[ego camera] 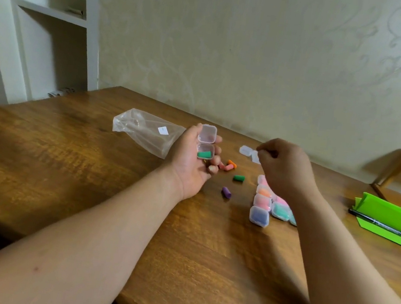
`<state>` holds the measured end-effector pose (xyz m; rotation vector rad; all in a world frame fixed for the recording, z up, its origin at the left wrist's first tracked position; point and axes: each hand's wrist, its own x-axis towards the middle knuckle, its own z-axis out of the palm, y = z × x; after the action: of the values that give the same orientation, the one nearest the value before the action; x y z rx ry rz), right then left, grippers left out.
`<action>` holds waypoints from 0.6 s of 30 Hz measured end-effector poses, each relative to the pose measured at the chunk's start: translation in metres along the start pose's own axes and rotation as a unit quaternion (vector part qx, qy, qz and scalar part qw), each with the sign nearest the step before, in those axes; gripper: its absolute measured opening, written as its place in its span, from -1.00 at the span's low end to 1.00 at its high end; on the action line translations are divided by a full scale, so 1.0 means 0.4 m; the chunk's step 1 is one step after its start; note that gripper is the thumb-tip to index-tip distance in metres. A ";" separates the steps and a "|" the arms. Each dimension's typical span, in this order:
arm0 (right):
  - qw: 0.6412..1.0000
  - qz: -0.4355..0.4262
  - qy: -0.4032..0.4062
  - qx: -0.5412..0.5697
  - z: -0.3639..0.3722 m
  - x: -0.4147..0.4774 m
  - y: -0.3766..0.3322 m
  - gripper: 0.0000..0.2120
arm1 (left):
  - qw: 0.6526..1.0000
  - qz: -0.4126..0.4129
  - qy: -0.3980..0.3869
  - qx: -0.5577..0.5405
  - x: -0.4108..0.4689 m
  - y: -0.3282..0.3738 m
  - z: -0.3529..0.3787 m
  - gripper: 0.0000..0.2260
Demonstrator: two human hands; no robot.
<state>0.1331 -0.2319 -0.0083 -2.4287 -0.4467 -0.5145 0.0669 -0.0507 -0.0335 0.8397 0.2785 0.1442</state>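
Left hand (188, 160): palm up, fingers curled round a small clear box (206, 142) whose lid is swung open, away from the person. One green piece (205, 154) lies in the lower half of this box. Right hand (284, 169): raised above the table (89, 162), fingers curled in, thumb and forefinger close together. Whether they pinch anything cannot be told from this view.

Reference landmark: the group of filled boxes (261, 204), closed and set side by side, partly under the right forearm.

- Held box: left of the group, farther from the person.
- Loose green piece (238, 178): just left of the group.
- Purple piece (226, 192): left of the group, a little nearer the person.
- Orange and pink pieces (229, 165): left of and beyond the group, near the left fingertips.
- Empty boxes (246, 150): beyond the group.
- Plastic bag (145, 131): well to the left.
- Green paper (386, 216) with pen (382, 225): well to the right.

Step in hand, as judged: filling the held box by colour, with one green piece in. The next move probably calls for the right hand to go down to the loose green piece, pinch it lightly, seat it beside the first, then press the lid shut.
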 end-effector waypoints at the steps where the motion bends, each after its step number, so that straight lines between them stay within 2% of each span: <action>1: 0.999 -0.006 -0.032 -0.039 0.005 0.010 0.007 -0.76 | 1.000 0.000 0.005 -0.001 0.002 -0.001 -0.001 -0.53; 5: 0.974 -0.043 -0.143 -0.172 0.037 0.016 0.019 -0.79 | 1.000 -0.009 0.005 0.004 -0.003 -0.002 0.001 -0.54; 11: 0.951 -0.069 -0.164 -0.252 0.039 0.002 0.021 -0.78 | 1.000 -0.011 -0.002 0.021 -0.002 -0.002 -0.004 -0.54; 14: 0.969 -0.046 -0.141 -0.197 0.042 -0.008 0.027 -0.83 | 0.999 -0.026 -0.017 0.037 -0.002 -0.003 -0.004 -0.56; 18: 0.999 -0.009 -0.054 -0.003 0.010 -0.020 0.007 -0.92 | 0.996 -0.040 -0.039 0.075 -0.005 -0.012 0.002 -0.54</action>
<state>0.1284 -0.2331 -0.0163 -2.4689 -0.5137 -0.3954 0.0654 -0.0550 -0.0363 0.9788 0.2512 0.0159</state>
